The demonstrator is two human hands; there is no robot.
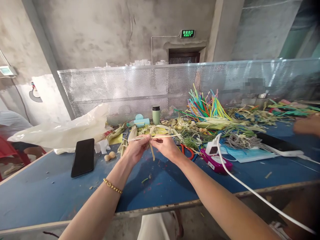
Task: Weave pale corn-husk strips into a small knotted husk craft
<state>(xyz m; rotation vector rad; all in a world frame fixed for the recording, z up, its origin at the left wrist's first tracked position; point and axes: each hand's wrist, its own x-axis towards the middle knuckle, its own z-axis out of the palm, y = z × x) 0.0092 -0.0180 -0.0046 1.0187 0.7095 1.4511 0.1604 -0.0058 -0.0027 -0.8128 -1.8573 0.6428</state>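
Note:
My left hand (pixel 135 149) and my right hand (pixel 165 147) meet above the blue table, fingertips pinched together at one spot. Between them they grip pale strips that look like dried corn husk (pixel 153 154); one end hangs down, others stick out left and right, and one curves in a loop above my fingers. Exactly where the strips cross is covered by my fingertips. Behind my hands lies a heap of dry husks (pixel 185 125). Two small tan balls (pixel 110 156) rest to the left of my left hand.
A black phone (pixel 83 157) and a plastic bag (pixel 75 128) are at left. A green bottle (pixel 156 115) stands behind. Rightward are colourful pipe cleaners (pixel 207 105), a magenta power box (pixel 217 161), a white cable (pixel 240 185) and another person's hand (pixel 308 126). A perforated metal screen (pixel 125 91) borders the table.

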